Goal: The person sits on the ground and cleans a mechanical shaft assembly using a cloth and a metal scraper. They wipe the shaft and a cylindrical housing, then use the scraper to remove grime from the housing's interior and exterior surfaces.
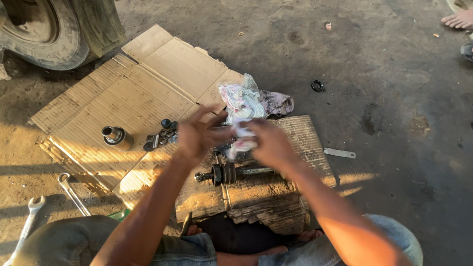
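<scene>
Right now my left hand [197, 135] and right hand [268, 143] both grip a crumpled white rag [241, 138] between them, above the cardboard [133, 93]. Just near of them lies a greasy axle shaft [231, 173]. Left sit a metal cylinder [117, 137] and small bolts [162, 137]; two wrenches [69, 192] lie near left.

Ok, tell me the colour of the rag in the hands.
White rag with pink marks, head view.

We see a white rag [241, 140] with pink and pale blue print, brown corrugated cardboard [133, 98], and a dark grey metal shaft [236, 173] with a black ribbed boot. Wrenches [49, 202] are silver, the tyre [69, 29] black and dusty, our jeans [74, 241] faded blue-grey.
</scene>
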